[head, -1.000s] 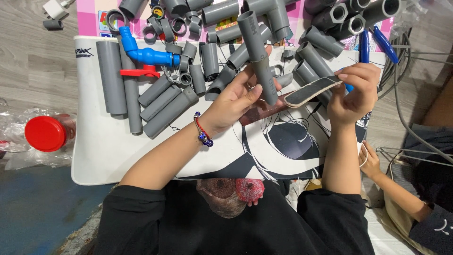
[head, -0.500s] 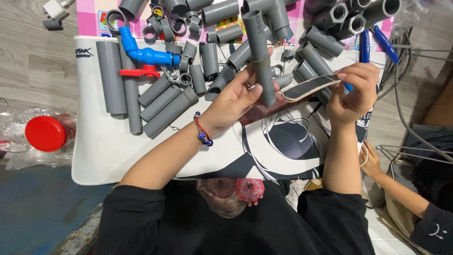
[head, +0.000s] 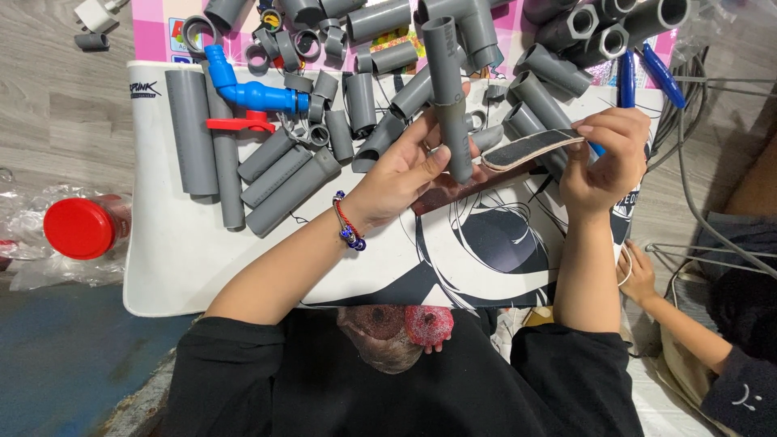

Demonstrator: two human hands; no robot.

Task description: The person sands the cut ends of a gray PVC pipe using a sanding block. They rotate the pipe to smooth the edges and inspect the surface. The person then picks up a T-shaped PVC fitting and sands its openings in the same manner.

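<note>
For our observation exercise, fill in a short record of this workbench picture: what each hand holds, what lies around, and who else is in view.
Left hand: grips an upright grey plastic pipe with a fitting on its top end.
Right hand: pinches a flat strip of black sandpaper, its tip close to the pipe.
Surface: white printed mat on a wooden floor.
Around: loose grey pipe pieces, a blue elbow valve with red handle, a red-lidded jar.
Other person: a small hand at the right edge.

White mat (head: 186, 267) on wooden floor (head: 65, 105)
</note>
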